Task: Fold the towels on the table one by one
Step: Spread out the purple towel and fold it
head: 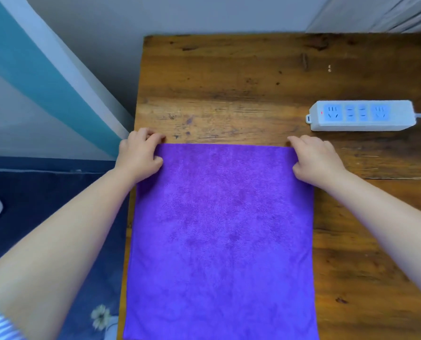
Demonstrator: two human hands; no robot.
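Note:
A purple towel (223, 236) lies flat on the wooden table (229, 77), reaching from the middle of the table down to the near edge of the view. My left hand (139, 155) pinches its far left corner with curled fingers. At the far right corner my right hand (313, 159) grips the cloth the same way. Both hands sit at the towel's far edge, which runs straight between them.
A white power strip (361, 115) with a cable lies on the table to the far right, just beyond my right hand. The table's left edge runs close beside the towel, with dark blue bedding (50, 204) below it. A wall stands behind the table.

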